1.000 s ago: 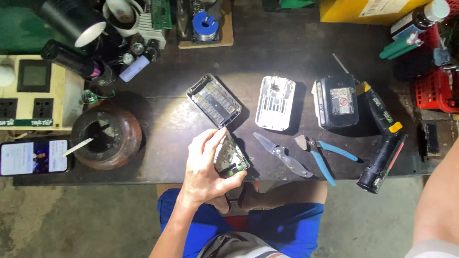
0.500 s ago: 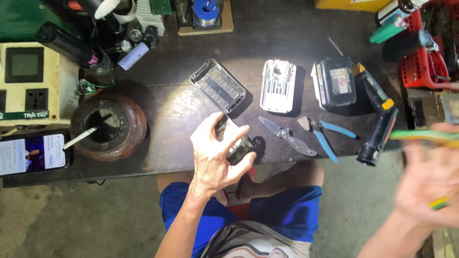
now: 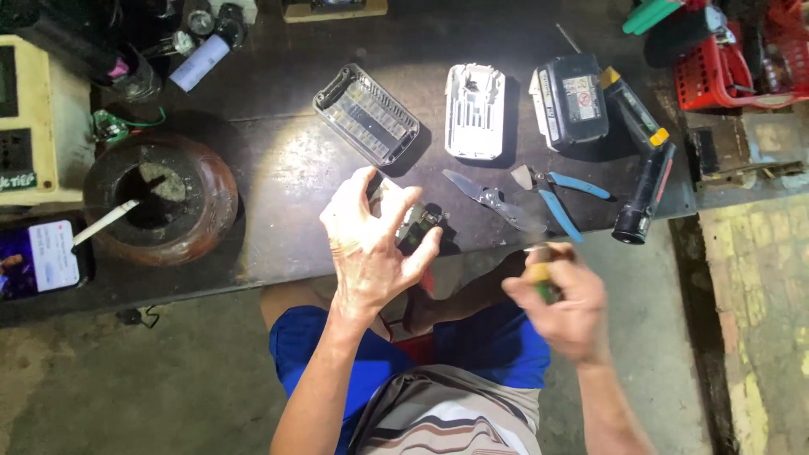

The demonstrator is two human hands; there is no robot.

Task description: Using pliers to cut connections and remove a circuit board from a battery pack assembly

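1. Your right hand [image 3: 563,297] has come in from the far right edge of the view to just in front of the bench; half a second ago it was a blur out there. It is now closed around a small tool with a yellow-green handle [image 3: 539,278], probably a screwdriver, though motion blur hides the tip.
2. Your left hand [image 3: 371,244] has stayed put, fingers curled over the small dark battery part [image 3: 419,226] at the near edge of the dark workbench [image 3: 278,168]. Tool and part are now near each other but not touching.
3. Just behind the part lie the grey snips [image 3: 493,200] and the blue-handled pliers [image 3: 560,192], close to your right hand's side.
4. Further back sit the clear plastic case [image 3: 366,114], the white battery shell [image 3: 475,111] and the black battery pack [image 3: 573,99], well apart from your hands.
5. To your left stand the rusty round pot [image 3: 164,198] and a lit phone [image 3: 40,259]; neither is in your way.
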